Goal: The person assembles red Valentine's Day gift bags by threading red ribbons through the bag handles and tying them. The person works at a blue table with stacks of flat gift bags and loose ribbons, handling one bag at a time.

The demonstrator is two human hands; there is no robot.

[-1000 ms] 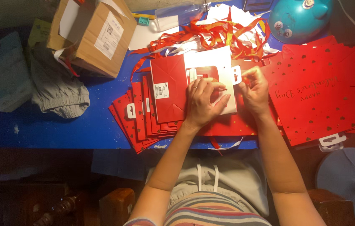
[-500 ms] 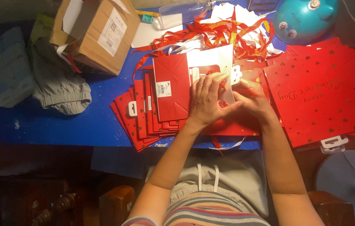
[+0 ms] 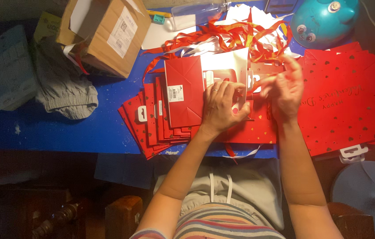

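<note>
My left hand (image 3: 223,105) presses down on a red gift bag (image 3: 184,90) whose white inside (image 3: 228,64) is turned up, fingers curled over its edge. My right hand (image 3: 285,88) hovers just right of that bag, blurred, fingers spread and holding nothing I can make out. Under the bag lies a fanned stack of flat red bags (image 3: 150,121) with white hang tabs. A second pile of red heart-printed bags (image 3: 346,102) lies to the right of my right hand.
A tangle of red, orange and white ribbons (image 3: 223,37) lies behind the bags. On the blue table (image 3: 63,130) sit a cardboard box (image 3: 103,31), grey cloth (image 3: 63,86), a pale blue packet (image 3: 10,66), a clear bottle (image 3: 196,9) and a teal round object (image 3: 324,20).
My right hand has lifted off the bag and swung right, fingers spreading. My left hand stays pressed on the bag.
</note>
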